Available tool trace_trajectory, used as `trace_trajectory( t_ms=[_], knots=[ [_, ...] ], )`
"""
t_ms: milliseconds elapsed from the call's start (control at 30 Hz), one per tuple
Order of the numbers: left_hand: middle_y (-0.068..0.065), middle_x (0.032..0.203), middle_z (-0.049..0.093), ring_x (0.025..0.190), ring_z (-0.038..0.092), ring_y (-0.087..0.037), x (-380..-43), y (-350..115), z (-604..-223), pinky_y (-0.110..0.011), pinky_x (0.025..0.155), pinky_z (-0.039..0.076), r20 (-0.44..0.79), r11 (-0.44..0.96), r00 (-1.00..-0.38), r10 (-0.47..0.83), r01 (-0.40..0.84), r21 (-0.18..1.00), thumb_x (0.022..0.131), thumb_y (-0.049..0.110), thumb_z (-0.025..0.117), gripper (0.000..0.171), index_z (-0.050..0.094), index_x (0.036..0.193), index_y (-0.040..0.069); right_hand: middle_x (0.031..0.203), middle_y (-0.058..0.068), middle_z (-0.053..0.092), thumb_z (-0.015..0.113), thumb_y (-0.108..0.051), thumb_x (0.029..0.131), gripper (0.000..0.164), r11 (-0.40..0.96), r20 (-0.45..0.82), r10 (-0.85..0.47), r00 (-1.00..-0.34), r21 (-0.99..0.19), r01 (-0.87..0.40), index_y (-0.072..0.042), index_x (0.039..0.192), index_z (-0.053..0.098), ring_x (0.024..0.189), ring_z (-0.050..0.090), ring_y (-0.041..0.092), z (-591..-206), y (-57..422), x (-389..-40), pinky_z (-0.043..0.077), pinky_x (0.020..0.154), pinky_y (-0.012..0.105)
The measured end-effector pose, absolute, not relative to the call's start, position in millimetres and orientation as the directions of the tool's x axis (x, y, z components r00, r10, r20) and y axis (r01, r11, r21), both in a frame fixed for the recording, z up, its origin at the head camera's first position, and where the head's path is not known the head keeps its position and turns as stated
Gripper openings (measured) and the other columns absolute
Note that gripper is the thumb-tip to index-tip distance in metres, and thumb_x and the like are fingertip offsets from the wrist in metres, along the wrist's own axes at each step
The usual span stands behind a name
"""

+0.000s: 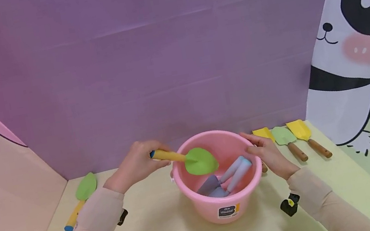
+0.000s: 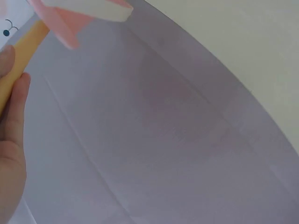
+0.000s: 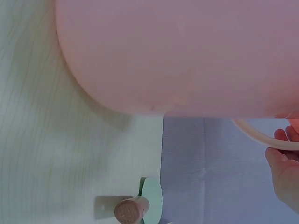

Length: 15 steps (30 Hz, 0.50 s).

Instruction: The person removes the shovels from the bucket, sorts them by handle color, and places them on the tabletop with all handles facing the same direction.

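Note:
A pink bucket (image 1: 203, 207) stands on the table, tilted a little in the head view. My left hand (image 1: 141, 162) grips the yellow handle of a toy trowel (image 1: 200, 161); its green blade is over the bucket's mouth. In the left wrist view, fingers and thumb wrap the yellow trowel handle (image 2: 29, 49). My right hand (image 1: 268, 154) holds the bucket's right rim, thumb inside. The right wrist view shows that hand (image 3: 286, 175) at the pale bucket handle (image 3: 254, 133). Two blue-grey toy shovels (image 1: 236, 174) with pale handles lie inside the bucket.
Another green trowel (image 1: 86, 186) with a yellow handle lies at the table's left. Along the back right are a green shovel (image 1: 284, 135) and a yellow shovel (image 1: 299, 129) with wooden handles, plus another yellow shovel (image 1: 263, 133) partly hidden. A purple sheet (image 1: 163, 74) hangs behind.

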<state>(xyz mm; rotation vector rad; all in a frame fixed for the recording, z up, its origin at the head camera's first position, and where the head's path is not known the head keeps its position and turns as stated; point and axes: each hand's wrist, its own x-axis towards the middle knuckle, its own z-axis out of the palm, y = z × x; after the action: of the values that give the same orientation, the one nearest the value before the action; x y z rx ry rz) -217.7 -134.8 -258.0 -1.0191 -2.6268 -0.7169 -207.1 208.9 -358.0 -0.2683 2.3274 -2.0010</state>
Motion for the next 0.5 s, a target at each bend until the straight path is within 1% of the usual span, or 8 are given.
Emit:
trace_trajectory(
  t_ms=[200,367,467,500],
  knots=[
    [0.005,0.084,0.068,0.068,0.055,-0.012,-209.4,-141.9,-271.9,-0.023,0.059,0.046,0.484,0.617,-0.741,0.465,0.664,0.423,0.067,0.014,0.08,0.025,0.072,0.091,0.015,0.14,0.011,0.043,0.047,-0.016,0.091,0.052,0.149,0.062,-0.173,-0.983,-0.985,-0.089,-0.015,0.142,0.035,0.113,0.052,0.024,-358.1,208.8,-207.2,0.051,0.077,0.022],
    [0.001,0.089,0.07,0.074,0.06,-0.01,-203.8,-146.5,-283.0,-0.022,0.063,0.049,0.54,0.604,-0.768,0.343,0.621,0.5,0.065,0.011,0.081,0.03,0.073,0.094,0.012,0.14,0.012,0.043,0.045,-0.015,0.092,0.052,0.158,0.073,-0.167,-0.983,-0.982,-0.099,-0.014,0.142,0.034,0.11,0.053,0.023,-358.3,209.5,-206.2,0.051,0.075,0.021],
    [-0.001,0.09,0.071,0.073,0.06,-0.009,-200.5,-149.2,-289.0,-0.02,0.06,0.049,0.545,0.602,-0.789,0.283,0.589,0.539,0.065,0.01,0.081,0.032,0.073,0.096,0.01,0.14,0.012,0.043,0.045,-0.015,0.092,0.052,0.155,0.074,-0.171,-0.983,-0.983,-0.101,-0.013,0.143,0.034,0.108,0.053,0.022,-358.9,209.5,-207.0,0.051,0.072,0.021],
    [-0.001,0.089,0.071,0.072,0.059,-0.009,-199.8,-150.1,-291.2,-0.02,0.059,0.049,0.547,0.603,-0.792,0.27,0.582,0.546,0.065,0.01,0.081,0.032,0.072,0.097,0.01,0.139,0.012,0.044,0.045,-0.015,0.092,0.051,0.15,0.069,-0.169,-0.983,-0.984,-0.095,-0.014,0.142,0.035,0.106,0.054,0.022,-359.1,209.2,-207.3,0.05,0.066,0.021]
  ],
)
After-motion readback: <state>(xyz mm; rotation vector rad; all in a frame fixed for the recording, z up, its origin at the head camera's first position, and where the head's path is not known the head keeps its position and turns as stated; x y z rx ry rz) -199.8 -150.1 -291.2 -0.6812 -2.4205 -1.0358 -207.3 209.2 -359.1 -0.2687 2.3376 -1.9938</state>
